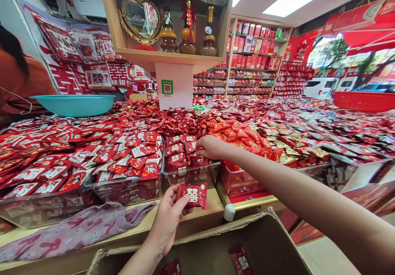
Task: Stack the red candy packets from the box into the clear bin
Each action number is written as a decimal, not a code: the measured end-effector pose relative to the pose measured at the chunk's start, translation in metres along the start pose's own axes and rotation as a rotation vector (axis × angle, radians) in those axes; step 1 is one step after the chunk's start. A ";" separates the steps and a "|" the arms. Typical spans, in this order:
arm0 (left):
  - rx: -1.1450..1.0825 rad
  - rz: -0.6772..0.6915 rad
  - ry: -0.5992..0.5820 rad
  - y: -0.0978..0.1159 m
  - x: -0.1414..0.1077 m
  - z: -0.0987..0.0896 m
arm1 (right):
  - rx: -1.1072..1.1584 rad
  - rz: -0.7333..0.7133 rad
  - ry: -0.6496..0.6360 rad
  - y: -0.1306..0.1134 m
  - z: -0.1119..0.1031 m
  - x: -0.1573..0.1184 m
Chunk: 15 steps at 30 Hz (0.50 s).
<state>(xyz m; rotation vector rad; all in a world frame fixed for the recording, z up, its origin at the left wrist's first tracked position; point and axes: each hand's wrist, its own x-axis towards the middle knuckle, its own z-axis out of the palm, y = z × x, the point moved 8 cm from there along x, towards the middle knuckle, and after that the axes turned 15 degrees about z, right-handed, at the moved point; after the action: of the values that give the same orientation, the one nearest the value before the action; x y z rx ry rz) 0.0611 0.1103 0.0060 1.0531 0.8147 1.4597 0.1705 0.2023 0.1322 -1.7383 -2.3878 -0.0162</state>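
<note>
My left hand (169, 213) is closed on a small red candy packet (193, 195) with white double-happiness characters, held above the near edge of the counter. Like packets (175, 148) stand in rows in a clear plastic bin (191, 172) just behind it. My right hand (210, 147) reaches into the right side of that bin, fingers curled down among the packets. What its fingertips grip is hidden. Below my hands is an open cardboard box (262, 238), with a red packet (240, 259) of the same kind inside and part of another at the bottom edge.
Bins of red and white packets (123, 155) lie left, orange-red packets (237, 133) right. A patterned cloth (74, 229) drapes the counter edge. A teal basin (74, 104) and a red basin (364, 101) stand farther back. A display case (173, 57) overhangs the middle. A person (24, 73) is far left.
</note>
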 end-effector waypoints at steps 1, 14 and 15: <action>-0.008 0.010 0.007 0.000 0.000 -0.001 | 0.079 0.006 0.044 -0.001 -0.005 -0.011; -0.067 0.097 0.015 0.008 0.001 0.000 | 1.270 0.192 -0.296 -0.008 0.082 -0.080; -0.090 0.107 0.020 0.010 0.001 0.000 | 1.235 0.173 -0.268 -0.008 0.071 -0.074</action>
<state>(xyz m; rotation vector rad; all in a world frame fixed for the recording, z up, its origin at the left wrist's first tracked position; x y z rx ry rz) 0.0571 0.1097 0.0150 1.0284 0.7093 1.5848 0.1748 0.1387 0.0516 -1.2722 -1.6205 1.4252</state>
